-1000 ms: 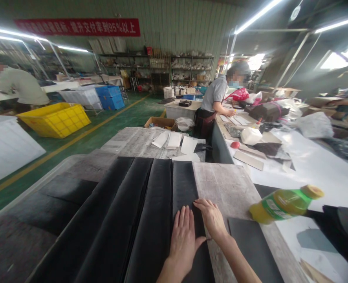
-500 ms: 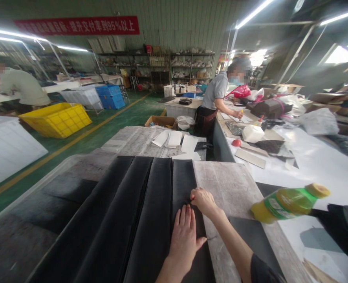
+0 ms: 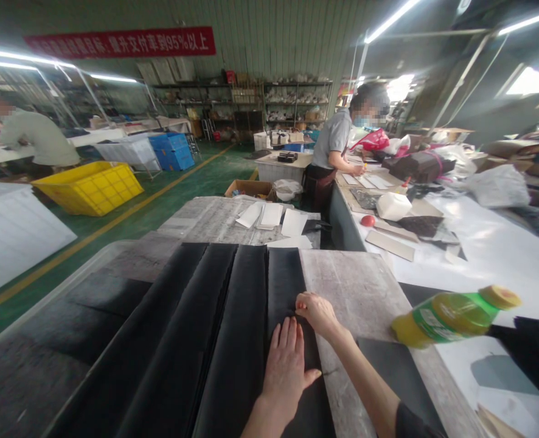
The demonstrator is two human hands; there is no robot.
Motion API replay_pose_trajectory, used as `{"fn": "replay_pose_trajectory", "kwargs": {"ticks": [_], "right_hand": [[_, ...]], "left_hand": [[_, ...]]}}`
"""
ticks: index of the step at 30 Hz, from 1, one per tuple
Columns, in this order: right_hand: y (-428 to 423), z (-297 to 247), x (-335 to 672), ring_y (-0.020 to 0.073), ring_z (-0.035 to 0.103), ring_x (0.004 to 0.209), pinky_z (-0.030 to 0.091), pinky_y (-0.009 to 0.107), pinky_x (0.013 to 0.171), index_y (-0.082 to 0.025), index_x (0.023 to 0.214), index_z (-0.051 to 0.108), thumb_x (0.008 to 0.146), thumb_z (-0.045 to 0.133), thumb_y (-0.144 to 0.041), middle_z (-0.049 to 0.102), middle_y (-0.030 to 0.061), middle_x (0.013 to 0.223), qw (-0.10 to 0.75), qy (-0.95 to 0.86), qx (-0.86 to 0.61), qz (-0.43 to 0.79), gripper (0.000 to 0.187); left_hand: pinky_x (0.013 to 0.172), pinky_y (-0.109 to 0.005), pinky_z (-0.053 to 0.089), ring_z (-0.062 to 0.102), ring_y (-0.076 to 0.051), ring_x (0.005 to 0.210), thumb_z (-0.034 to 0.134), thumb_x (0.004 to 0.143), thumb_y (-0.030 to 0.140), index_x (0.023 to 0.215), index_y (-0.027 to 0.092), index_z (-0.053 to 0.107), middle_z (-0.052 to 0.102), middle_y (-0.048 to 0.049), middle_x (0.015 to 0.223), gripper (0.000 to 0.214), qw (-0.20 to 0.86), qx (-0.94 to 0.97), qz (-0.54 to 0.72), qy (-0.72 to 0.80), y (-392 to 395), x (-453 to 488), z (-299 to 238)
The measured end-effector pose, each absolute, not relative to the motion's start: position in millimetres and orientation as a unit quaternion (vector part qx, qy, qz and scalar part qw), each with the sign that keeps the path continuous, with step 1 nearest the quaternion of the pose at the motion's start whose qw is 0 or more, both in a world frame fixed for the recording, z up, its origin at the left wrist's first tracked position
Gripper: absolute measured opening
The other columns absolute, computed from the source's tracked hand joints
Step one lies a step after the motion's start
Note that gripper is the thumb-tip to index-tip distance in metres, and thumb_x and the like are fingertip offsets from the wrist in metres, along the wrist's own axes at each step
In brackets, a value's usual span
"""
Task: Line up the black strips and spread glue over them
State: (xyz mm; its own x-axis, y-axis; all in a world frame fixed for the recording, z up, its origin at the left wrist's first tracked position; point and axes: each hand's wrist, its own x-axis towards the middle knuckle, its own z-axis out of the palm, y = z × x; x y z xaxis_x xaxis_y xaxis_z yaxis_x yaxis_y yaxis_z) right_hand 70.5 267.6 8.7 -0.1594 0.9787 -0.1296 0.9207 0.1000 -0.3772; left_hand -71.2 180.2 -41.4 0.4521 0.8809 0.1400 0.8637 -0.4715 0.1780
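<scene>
Several long strips of black sheet material lie side by side down the table in front of me. On the rightmost black strip [image 3: 286, 274] my left hand [image 3: 286, 359] rests flat, fingers stretched forward and thumb out over its right edge. Just beyond those fingertips, my right hand [image 3: 316, 311] is closed at the strip's right edge, its fingers curled together. Whatever it pinches there is hidden or too small to make out. The neighbouring black strip [image 3: 237, 322] lies untouched to the left of my left hand.
A bottle of yellow drink [image 3: 454, 316] lies tilted at the right, by a dark flat piece [image 3: 395, 371]. White cards [image 3: 269, 214] lie on the far table. A co-worker in a grey shirt [image 3: 333, 143] bends over the right-hand bench. A yellow bin [image 3: 89, 188] stands at the left.
My hands stay almost in the same place on the strip. The co-worker's hand at the bench has drawn back a little, and the view has shifted very slightly.
</scene>
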Motion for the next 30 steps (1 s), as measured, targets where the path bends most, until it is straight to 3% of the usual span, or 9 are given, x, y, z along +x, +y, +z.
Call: {"fn": "replay_pose_trajectory", "kwargs": {"ticks": [4,18,25,30], "right_hand": [[270.9,7.3,72.6,0.0145,0.066,0.083,0.038,0.023,0.065,-0.025,0.082,0.07,0.084,0.065,-0.017,0.073,-0.0026,0.087,0.087,-0.73,-0.646,0.204,0.009],[272.4,-0.3,75.1,0.0141,0.065,0.079,0.037,0.023,0.064,-0.024,0.079,0.071,0.08,0.067,-0.018,0.073,-0.0022,0.084,0.122,-0.718,-0.644,0.232,0.007],[271.1,-5.7,77.4,0.0141,0.065,0.079,0.038,0.023,0.066,-0.024,0.079,0.071,0.079,0.067,-0.015,0.073,-0.0024,0.084,0.141,-0.717,-0.641,0.235,0.01],[272.6,-8.0,77.3,0.0141,0.065,0.077,0.039,0.023,0.065,-0.025,0.079,0.071,0.079,0.067,-0.014,0.072,-0.0029,0.083,0.155,-0.715,-0.638,0.241,0.011]], "left_hand": [[0.12,-0.055,0.033,0.034,-0.037,0.146,0.074,0.069,0.074,0.145,0.001,0.043,0.033,-0.0253,0.156,0.11,0.071,0.861,0.088,0.497,189.1,-75.5,-34.7],[0.124,-0.054,0.021,0.021,-0.035,0.151,0.058,0.072,0.086,0.15,-0.001,0.033,0.023,-0.0251,0.159,0.12,0.1,0.875,0.051,0.471,189.5,-80.7,-38.9],[0.123,-0.055,0.023,0.019,-0.035,0.151,0.048,0.073,0.091,0.153,0.001,0.028,0.019,-0.0227,0.161,0.122,0.083,0.874,0.076,0.472,187.9,-81.7,-60.8],[0.123,-0.055,0.024,0.019,-0.036,0.151,0.05,0.074,0.09,0.153,0.0,0.028,0.018,-0.024,0.161,0.121,0.09,0.878,0.071,0.464,185.6,-83.8,-56.9]]}}
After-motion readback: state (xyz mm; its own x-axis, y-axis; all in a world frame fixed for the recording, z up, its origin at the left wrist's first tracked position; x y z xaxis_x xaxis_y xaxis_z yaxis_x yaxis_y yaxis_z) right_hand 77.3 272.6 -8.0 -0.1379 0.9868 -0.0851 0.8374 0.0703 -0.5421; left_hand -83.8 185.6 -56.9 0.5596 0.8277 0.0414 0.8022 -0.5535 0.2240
